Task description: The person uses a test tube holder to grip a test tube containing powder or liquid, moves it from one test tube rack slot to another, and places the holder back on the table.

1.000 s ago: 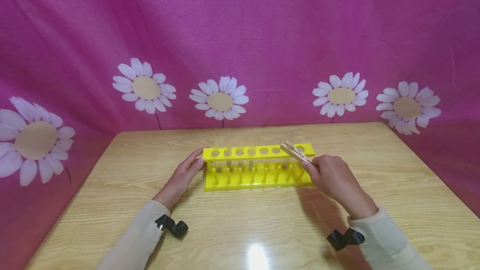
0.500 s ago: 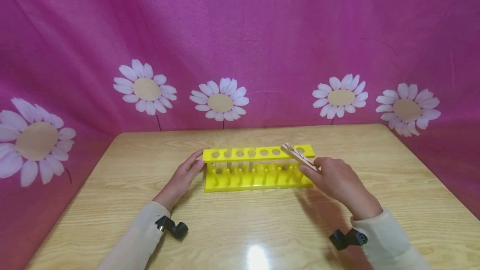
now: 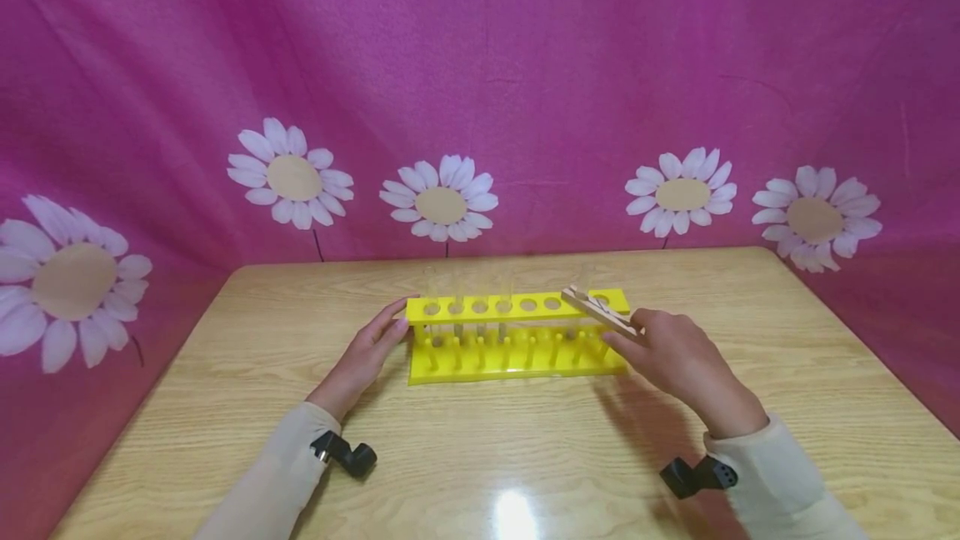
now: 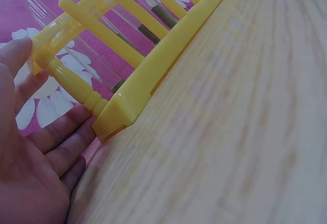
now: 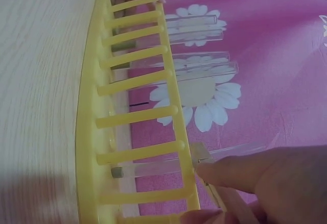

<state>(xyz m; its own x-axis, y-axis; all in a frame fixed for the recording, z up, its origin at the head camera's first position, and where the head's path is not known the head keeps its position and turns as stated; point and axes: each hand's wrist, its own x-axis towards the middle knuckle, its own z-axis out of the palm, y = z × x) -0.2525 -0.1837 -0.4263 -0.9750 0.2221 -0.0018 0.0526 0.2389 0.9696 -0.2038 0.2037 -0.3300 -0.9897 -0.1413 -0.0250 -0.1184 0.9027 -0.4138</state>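
A yellow test tube rack (image 3: 517, 373) stands on the table with several clear test tubes (image 3: 480, 280) upright in its left holes, dark matter at their bottoms. At its left end my left hand (image 3: 367, 354) holds on, thumb and index finger at the top bar and the other fingers by the end post (image 4: 71, 83). My right hand (image 3: 678, 361) grips a wooden test tube clamp (image 3: 600, 311) by its rear. The clamp's front end is at a separate test tube (image 5: 235, 151), which passes through a hole near the rack's right end. Its dark-tipped bottom hangs behind the pegs.
The wood-grain table (image 3: 465, 457) extends around the rack. Behind it hangs a magenta cloth (image 3: 555, 90) printed with white daisies. Small black cameras sit on both sleeves (image 3: 765, 457).
My right hand has shifted slightly to the right, with more of the clamp's wood showing. The clamp's front end stays at the same tube; the left hand and rack have hardly moved.
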